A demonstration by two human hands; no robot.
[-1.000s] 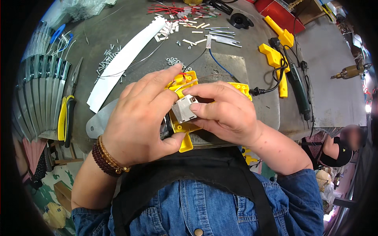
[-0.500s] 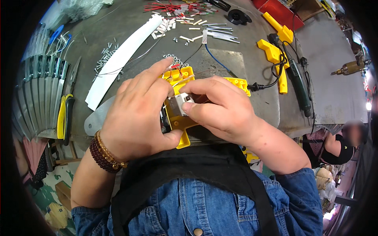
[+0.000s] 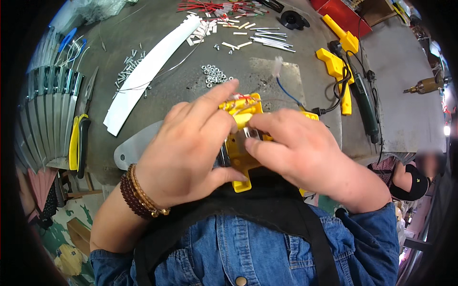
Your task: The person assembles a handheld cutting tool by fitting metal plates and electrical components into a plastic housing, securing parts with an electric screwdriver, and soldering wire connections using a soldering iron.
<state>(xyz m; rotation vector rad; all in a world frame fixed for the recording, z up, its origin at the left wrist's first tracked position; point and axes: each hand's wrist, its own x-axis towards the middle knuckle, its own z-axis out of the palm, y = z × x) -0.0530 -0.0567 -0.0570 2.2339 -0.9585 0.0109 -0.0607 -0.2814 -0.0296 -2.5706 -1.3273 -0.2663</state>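
My left hand [image 3: 188, 143] is closed round an open yellow plastic housing [image 3: 242, 185], with the thumb along its near end. Thin wires and a red piece show at the housing's far end. Over the housing my right hand [image 3: 305, 155] pinches a small grey block-like part [image 3: 247, 134] between thumb and fingertips. The block is blurred and partly hidden by the fingers. Beyond the right fingers a blue wire [image 3: 285, 89] with a whitish end sticks up. Several hex nuts [image 3: 214, 75] lie on the bench past my left fingertips.
A white strip [image 3: 152, 71] and screws [image 3: 128, 69] lie left of the nuts. Pliers [image 3: 80, 138] are at the left edge. Yellow housings [image 3: 334, 62], a dark green corded tool [image 3: 362, 109] and metal rods [image 3: 273, 39] lie right and far. A person [image 3: 405, 178] is at far right.
Both hands and the yellow housing have shifted right, uncovering more of the nuts. The grey block has tilted in my right fingers. The blue wire's end has swung right.
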